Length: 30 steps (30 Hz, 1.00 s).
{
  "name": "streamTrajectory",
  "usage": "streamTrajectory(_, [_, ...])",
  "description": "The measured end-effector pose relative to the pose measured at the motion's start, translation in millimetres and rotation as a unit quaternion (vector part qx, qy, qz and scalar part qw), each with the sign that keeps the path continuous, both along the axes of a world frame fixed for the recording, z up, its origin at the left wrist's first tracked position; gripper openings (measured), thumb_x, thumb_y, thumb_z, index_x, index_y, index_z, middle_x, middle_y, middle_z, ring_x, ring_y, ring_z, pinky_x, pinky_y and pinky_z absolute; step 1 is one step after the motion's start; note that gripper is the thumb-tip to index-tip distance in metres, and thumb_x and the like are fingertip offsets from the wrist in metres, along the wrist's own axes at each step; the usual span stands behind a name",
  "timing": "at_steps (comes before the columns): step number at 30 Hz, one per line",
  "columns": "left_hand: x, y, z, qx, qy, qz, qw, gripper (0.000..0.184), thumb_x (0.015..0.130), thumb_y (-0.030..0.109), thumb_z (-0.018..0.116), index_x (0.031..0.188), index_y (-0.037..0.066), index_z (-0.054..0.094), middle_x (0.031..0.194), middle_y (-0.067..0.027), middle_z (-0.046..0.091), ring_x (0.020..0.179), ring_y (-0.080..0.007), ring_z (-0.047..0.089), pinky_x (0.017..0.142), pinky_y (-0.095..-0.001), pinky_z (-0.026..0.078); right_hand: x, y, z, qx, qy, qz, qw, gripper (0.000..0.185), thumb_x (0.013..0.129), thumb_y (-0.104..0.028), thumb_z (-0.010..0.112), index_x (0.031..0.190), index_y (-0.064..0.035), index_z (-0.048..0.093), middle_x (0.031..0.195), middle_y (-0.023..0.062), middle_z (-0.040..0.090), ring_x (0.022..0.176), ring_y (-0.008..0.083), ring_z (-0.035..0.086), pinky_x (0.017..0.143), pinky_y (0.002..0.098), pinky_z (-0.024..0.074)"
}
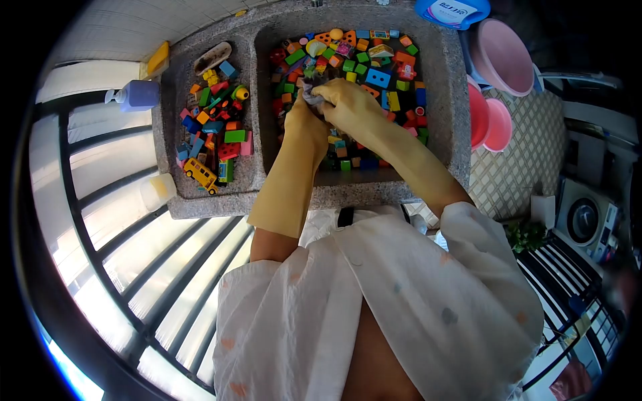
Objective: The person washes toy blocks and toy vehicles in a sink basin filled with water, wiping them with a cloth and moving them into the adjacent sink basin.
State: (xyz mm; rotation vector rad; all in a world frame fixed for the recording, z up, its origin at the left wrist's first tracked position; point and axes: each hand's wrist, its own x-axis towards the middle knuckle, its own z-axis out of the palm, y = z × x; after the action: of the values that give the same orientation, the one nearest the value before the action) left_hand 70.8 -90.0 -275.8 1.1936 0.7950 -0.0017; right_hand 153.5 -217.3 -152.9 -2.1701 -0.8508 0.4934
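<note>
A person in yellow gloves works over a speckled stone sink (448, 120), left hand (303, 119) and right hand (346, 100) meeting above the larger basin. The fingers of both close on a crumpled grey cloth (312, 95), held between them over the upper left part of the basin; whether anything is wrapped inside cannot be told. Toy blocks spread beneath and around the hands, among them a blue block with holes (378, 78) to their right. In the smaller left compartment, a yellow toy bus (200, 175) lies tilted near more pieces. A purple pump bottle (138, 95) stands just beside the sink's left edge.
</note>
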Motion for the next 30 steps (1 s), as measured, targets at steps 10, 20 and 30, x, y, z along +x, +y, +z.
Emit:
streamTrajectory(10, [-5.9, -13.5, 52.2, 0.289, 0.081, -0.152, 0.942, 0.040, 0.105, 0.026, 0.056, 0.139, 0.007, 0.052, 0.128, -0.0119, 0.063, 0.118, -0.0253, 0.064, 0.089, -0.0403, 0.059, -3.8, 11.2, -1.2, -0.057, 0.025, -0.024, 0.998, 0.032, 0.093, -0.013, 0.064, 0.124, -0.0089, 0.071, 0.124, 0.0167, 0.069, 0.112, 0.0351, 0.067, 0.097, 0.0427, 0.0543])
streamTrajectory(20, [-10.0, -6.3, 61.1, 0.082, -0.001, -0.051, 0.995, 0.037, 0.107, 0.018, 0.051, 0.142, 0.007, 0.052, 0.122, -0.0110, 0.071, 0.108, -0.0234, 0.069, 0.088, -0.0363, 0.056, -19.0, 0.1, 3.2, -0.032, -0.027, 0.023, 0.999, 0.035, 0.096, -0.022, 0.068, 0.130, -0.0115, 0.069, 0.126, 0.0138, 0.068, 0.112, 0.0339, 0.068, 0.095, 0.0437, 0.0547])
streamTrajectory(30, [-7.4, -2.1, 131.3, -0.332, -0.008, 0.067, 0.941, 0.047, 0.111, 0.042, 0.039, 0.126, 0.003, 0.060, 0.098, -0.0103, 0.064, 0.075, -0.0176, 0.056, 0.057, -0.0236, 0.043, 6.6, -31.0, -43.5, -0.166, 0.100, -0.179, 0.965, 0.044, 0.098, -0.037, 0.063, 0.135, -0.0139, 0.065, 0.126, 0.0164, 0.070, 0.110, 0.0331, 0.070, 0.094, 0.0437, 0.0554])
